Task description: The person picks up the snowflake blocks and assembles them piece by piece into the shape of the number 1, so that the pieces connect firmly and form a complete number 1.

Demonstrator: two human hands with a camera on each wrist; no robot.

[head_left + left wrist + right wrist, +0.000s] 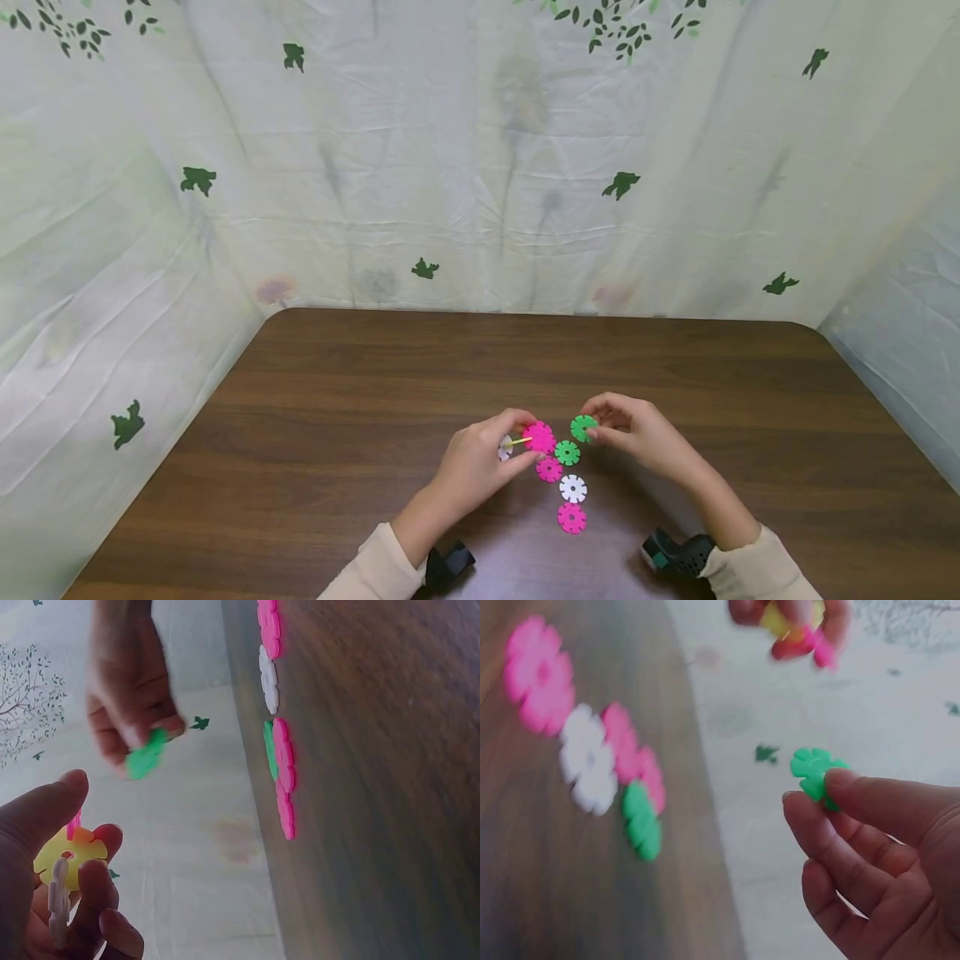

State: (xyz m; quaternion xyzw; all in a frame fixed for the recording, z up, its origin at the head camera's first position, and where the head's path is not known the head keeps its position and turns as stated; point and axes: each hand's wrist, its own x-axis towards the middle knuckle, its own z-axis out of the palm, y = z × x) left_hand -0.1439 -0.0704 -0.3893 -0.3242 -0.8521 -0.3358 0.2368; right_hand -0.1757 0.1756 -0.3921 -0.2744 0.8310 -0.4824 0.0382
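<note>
My left hand [480,454] holds a joined cluster of notched plastic discs: a yellow disc [82,859], a white disc [58,900] and a pink disc [539,437]. From the head view the yellow one shows only as a thin edge. Between thumb and fingers, my right hand [633,429] pinches a single green disc [815,774]. A gap separates it from the left hand's cluster. Both hands are raised above the table, as the wrist views show.
Loose discs lie on the brown wooden table [375,375] below the hands: a green disc [567,452], a white disc [573,488] and several pink discs [572,518]. A pale curtain [450,167] with leaf prints hangs behind the table's far edge.
</note>
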